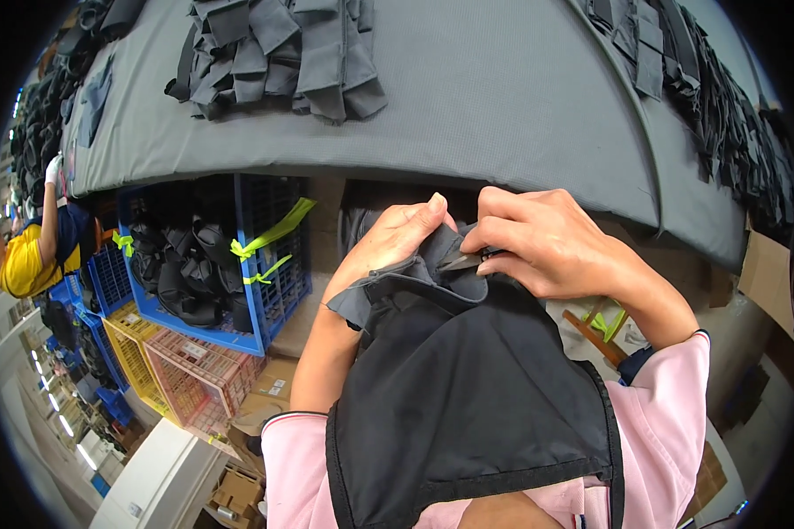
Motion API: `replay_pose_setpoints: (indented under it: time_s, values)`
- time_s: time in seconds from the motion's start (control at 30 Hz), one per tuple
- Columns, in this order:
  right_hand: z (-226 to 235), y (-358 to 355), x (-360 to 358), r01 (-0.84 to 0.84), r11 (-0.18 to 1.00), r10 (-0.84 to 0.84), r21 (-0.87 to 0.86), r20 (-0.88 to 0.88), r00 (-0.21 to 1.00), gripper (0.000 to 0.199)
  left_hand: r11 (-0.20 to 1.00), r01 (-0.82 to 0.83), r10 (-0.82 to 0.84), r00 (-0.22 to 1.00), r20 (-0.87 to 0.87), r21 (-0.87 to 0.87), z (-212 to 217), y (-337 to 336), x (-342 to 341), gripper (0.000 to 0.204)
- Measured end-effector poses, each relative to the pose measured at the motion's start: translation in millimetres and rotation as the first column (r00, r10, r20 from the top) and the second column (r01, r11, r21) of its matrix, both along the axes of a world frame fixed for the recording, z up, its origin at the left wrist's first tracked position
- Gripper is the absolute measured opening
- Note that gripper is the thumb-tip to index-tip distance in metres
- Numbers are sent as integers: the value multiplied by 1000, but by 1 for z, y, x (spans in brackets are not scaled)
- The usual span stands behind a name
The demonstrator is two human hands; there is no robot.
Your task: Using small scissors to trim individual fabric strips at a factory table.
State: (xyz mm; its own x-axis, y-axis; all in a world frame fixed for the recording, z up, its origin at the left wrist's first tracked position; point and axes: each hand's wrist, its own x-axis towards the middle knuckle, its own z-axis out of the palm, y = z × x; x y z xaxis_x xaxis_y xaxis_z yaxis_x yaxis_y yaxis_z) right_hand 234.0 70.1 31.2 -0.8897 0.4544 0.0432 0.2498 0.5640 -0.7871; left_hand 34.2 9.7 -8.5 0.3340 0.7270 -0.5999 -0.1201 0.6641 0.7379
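In front of my chest, my left hand (393, 236) is closed on a dark grey sewn fabric piece (428, 286), thumb on top, with the cloth bunched and folded below the fingers. My right hand (547, 245) is curled close beside it, gripping thread snips (460, 262) whose pointed metal blades lie against the fabric. Most of the snips' handle is hidden inside my right fingers. A black apron (468, 397) covers my front just under both hands.
Ahead stretches a grey cloth-covered table (485, 115), with stacked grey fabric pieces (282, 57) on it and more dark strips (679, 79) at the right. A blue crate (249, 264) of black items stands left, near pink (194, 375) and yellow crates (137, 361). Further left is a co-worker in yellow (31, 260).
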Motion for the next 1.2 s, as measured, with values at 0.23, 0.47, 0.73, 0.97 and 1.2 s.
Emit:
replay_pose_setpoints:
  time_s: [0.23,0.47,0.73,0.97,1.2]
  values:
    - [1,-4,-8,-51,994,51,99,6,999,31,998,5,-4,1000,-12,64,-6,-2,-1,47]
    - [-5,-11,-2,85,995,-84,-43,16,996,25,997,73,-73,997,-22,1,-4,-4,-8,46]
    - [-43,-52,6,343,939,-344,-24,-70,936,38,979,-75,78,997,-9,189,-12,-8,8,28]
    - [-62,-25,13,461,824,-368,329,-308,877,34,980,-198,197,964,180,-12,8,-16,23,53]
    - [-31,-46,3,512,836,-541,-199,-132,831,43,848,-512,504,859,91,136,-20,-40,24,49]
